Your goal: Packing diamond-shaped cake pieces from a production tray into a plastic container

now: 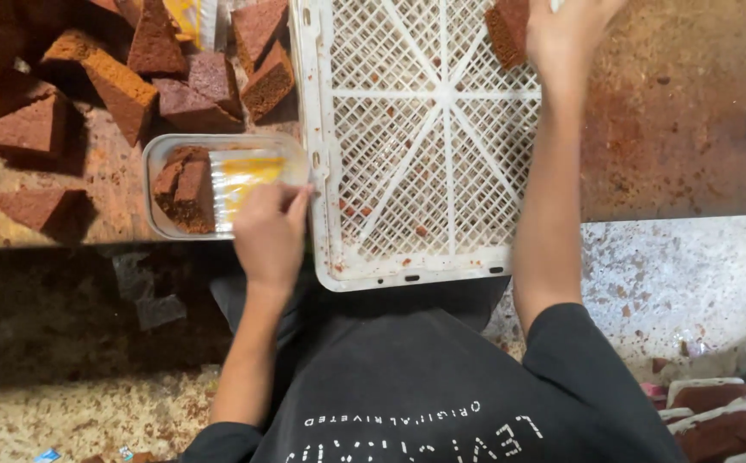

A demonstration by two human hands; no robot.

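1. Nearest the camera, a dark shirt (441, 394) covers the person's chest and shoulders, and both bare forearms reach away from it toward the table.
2. Left hand (270, 230) is curled closed around the right end of a clear plastic container (163, 154), fingers pinching its rim.
3. That container sits on the near left part of the brown table (690, 111) and holds two brown cake wedges (186, 187) plus a yellow patch beside them.
4. Right hand (566, 30) reaches far across a white lattice crate (428, 129), touching a brown cake piece (508, 30) at the crate's far edge; how far the fingers are closed I cannot tell, as they run out of view.
5. More cake wedges (124, 86) are piled on the far left of the table, just beyond the container.
6. Wrapped cake packs (724, 411) lie at the near right.
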